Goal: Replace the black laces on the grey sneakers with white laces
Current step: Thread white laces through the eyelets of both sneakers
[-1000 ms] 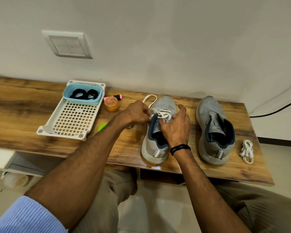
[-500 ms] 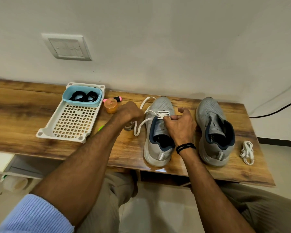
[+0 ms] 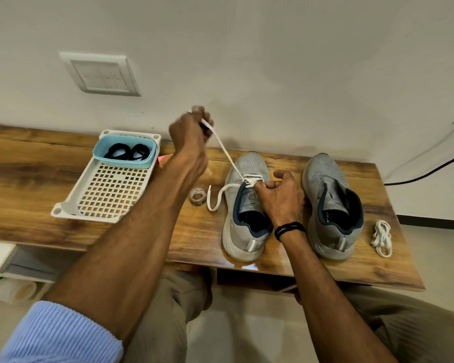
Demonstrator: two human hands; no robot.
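Head | lacing sneaker (image 3: pixel 249 166) | left hand (image 3: pixel 192 137) pinches white lace (image 3: pixel 228 155) taut | right hand (image 3: pixel 281 197) pinches its crossing | next, likely: thread following eyelets

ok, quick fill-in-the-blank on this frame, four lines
1. The left hand pulls a ___ lace up from the laced sneaker.
2. The black laces lie in the ___ tub.
3. The right hand, pinching the lace, wears a ___ wristband.
4. The other sneaker has ___ lace in it.

Missing: white, blue, black, no.
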